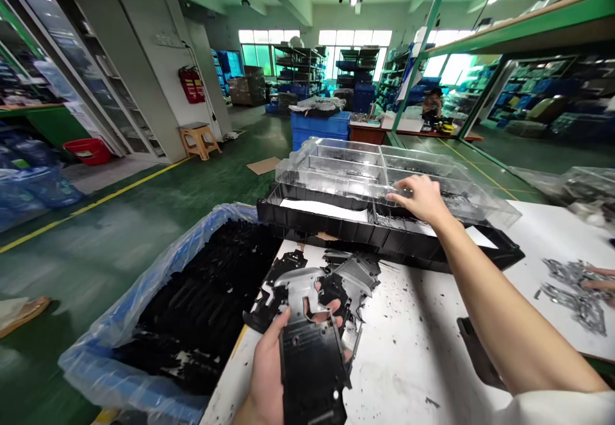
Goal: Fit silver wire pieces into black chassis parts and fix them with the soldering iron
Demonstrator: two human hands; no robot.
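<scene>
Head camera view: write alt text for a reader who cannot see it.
A person's left hand holds a black moulded part over a white table; the right hand rests on a clear tray stacked on a black tray, beside a blue-lined bin.

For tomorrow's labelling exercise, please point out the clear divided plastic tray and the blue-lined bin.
Clear divided plastic tray (336,153), head view, back compartment.
Blue-lined bin (110,374), head view, liner's outer side.

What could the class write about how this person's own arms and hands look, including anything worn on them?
The left hand and right hand are bare, with no gloves. The right forearm is uncovered, with no watch showing, up to a white sleeve.
</scene>
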